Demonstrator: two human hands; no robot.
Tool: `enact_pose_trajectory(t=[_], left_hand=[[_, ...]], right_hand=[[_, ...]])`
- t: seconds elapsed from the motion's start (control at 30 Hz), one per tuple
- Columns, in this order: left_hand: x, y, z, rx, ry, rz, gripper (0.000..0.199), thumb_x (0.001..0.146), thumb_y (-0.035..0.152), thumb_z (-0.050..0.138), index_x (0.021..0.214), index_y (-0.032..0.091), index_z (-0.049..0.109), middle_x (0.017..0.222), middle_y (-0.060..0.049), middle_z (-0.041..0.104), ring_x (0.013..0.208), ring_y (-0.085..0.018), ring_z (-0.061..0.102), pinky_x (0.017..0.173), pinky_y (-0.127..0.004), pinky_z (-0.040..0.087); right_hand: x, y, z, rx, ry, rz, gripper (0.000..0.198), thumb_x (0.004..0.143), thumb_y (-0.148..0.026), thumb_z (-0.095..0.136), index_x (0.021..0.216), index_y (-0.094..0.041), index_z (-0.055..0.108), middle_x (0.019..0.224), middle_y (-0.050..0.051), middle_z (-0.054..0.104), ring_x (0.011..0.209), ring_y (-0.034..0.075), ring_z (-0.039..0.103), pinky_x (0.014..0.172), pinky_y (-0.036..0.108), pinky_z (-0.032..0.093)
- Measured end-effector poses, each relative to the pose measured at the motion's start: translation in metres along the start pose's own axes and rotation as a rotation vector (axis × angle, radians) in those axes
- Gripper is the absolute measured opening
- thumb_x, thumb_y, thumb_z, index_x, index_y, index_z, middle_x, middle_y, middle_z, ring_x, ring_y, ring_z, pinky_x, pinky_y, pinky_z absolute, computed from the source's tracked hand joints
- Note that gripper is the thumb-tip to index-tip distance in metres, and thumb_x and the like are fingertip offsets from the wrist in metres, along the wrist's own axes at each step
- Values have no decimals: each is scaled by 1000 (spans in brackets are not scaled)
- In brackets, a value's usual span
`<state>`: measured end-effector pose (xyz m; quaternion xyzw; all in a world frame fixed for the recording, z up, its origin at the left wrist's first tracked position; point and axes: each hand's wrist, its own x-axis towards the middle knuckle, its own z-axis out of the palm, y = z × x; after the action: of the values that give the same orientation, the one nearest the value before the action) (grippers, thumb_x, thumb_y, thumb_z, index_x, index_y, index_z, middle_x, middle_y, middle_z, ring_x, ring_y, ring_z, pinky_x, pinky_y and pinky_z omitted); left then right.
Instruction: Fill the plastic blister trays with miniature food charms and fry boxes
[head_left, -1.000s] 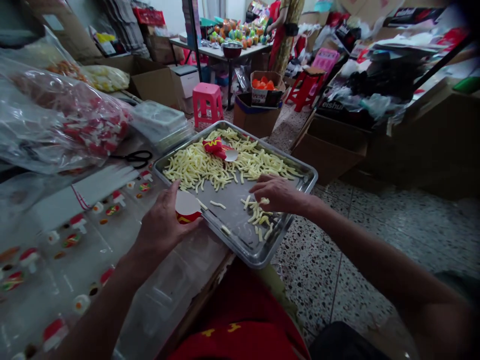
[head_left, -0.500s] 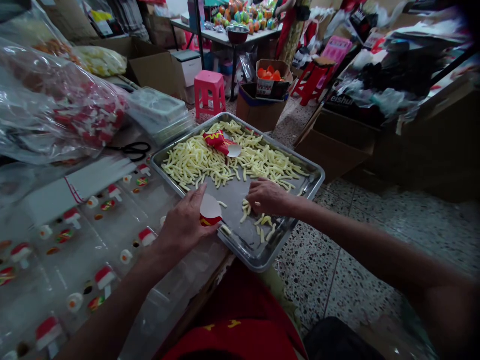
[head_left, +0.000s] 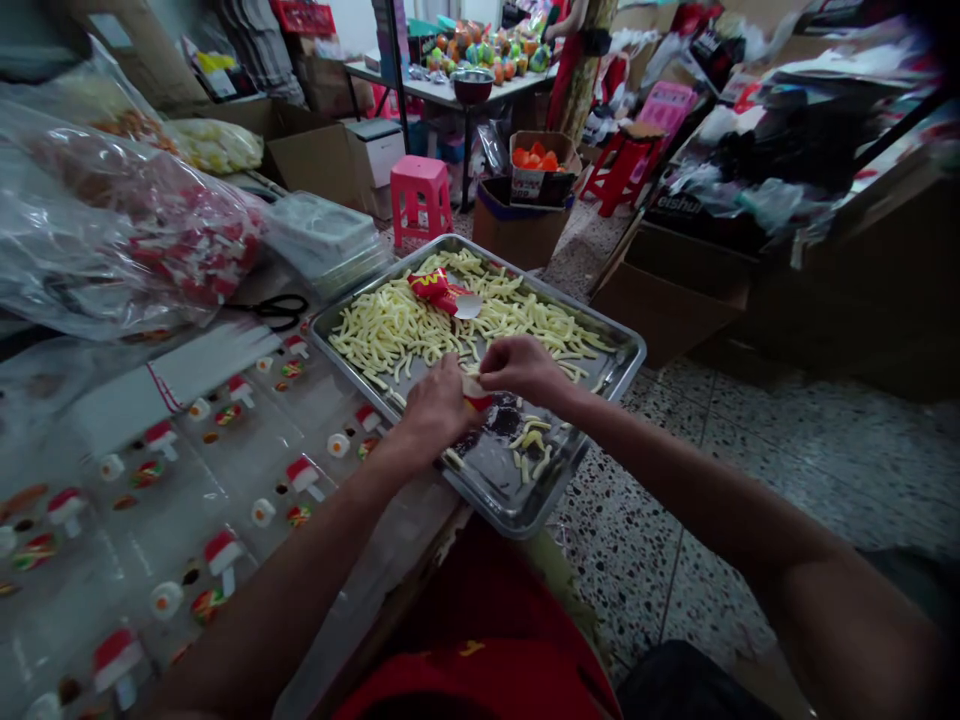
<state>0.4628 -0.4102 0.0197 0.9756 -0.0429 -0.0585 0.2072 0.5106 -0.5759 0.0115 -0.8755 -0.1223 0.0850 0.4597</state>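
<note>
My left hand (head_left: 436, 408) is closed around a small red fry carton (head_left: 478, 398), over the near left part of a metal tray (head_left: 517, 522). My right hand (head_left: 523, 370) meets it at the carton's mouth, fingers pinched together on a few pale french fries that the fingers mostly hide. A heap of pale yellow french fries (head_left: 382, 325) covers the tray's far half. On top of that heap lies another red carton with yellow marking (head_left: 442, 292). Several loose fries (head_left: 532, 440) rest on the bare metal just below my right hand.
Left of the tray, clear plastic sheeting (head_left: 247, 450) holds rows of small food-shaped pieces. Black scissors (head_left: 276, 311), stacked clear trays (head_left: 322, 235) and plastic bags (head_left: 150, 220) lie beyond. A pink stool (head_left: 420, 195) and cardboard boxes (head_left: 675, 285) stand on the floor. Another person (head_left: 581, 60) is behind.
My right hand has lifted from the loose fries up to the carton's mouth, and some of those fries are gone from the metal. My left hand has brought the carton rightward, over the tray.
</note>
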Motion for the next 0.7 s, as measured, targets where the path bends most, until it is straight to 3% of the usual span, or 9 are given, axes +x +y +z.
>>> enact_pose_trajectory(t=[0.1,0.17,0.33,0.5,0.57,0.7], left_hand=[[28,15,3,-49,88,21,63,65,25,81,120,19,50,113,-15,68,106,-34,68,83,-38,52],[43,22,1,-103,158,91,60,63,23,80,116,21,50,106,-12,70,99,-34,69,80,-39,53],[53,27,-5,-242,356,258,59,63,17,78,115,22,49,101,-7,70,96,-29,69,81,-37,54],[42,-9,-1,-307,399,373,75,59,21,84,125,21,48,120,-8,66,107,-27,66,93,-37,52],[35,-31,-1,-325,399,322,81,59,26,86,130,21,47,125,-8,64,110,-27,64,97,-37,51],[20,-58,-5,-374,381,181,86,59,34,89,133,21,47,127,-8,63,111,-27,64,99,-39,51]], right_hand=[[3,-22,-8,-517,26,-182,10,73,-14,63,73,-17,72,71,3,68,70,17,60,64,28,36],[8,-34,-18,-654,14,-284,14,78,-11,56,74,-16,69,74,4,67,72,18,58,66,29,36],[17,-48,-35,-442,100,-395,22,74,-7,60,93,-17,61,83,1,64,73,16,53,64,27,38],[3,-35,-61,-281,-46,-523,16,87,-17,64,104,-18,63,93,2,68,81,16,58,73,28,43],[-8,-13,-76,-359,-33,-472,19,88,-27,70,105,-20,69,93,2,70,84,17,60,75,29,43],[-28,38,-82,-649,-100,-132,37,78,-45,81,107,-23,76,74,1,70,68,16,60,63,28,37]])
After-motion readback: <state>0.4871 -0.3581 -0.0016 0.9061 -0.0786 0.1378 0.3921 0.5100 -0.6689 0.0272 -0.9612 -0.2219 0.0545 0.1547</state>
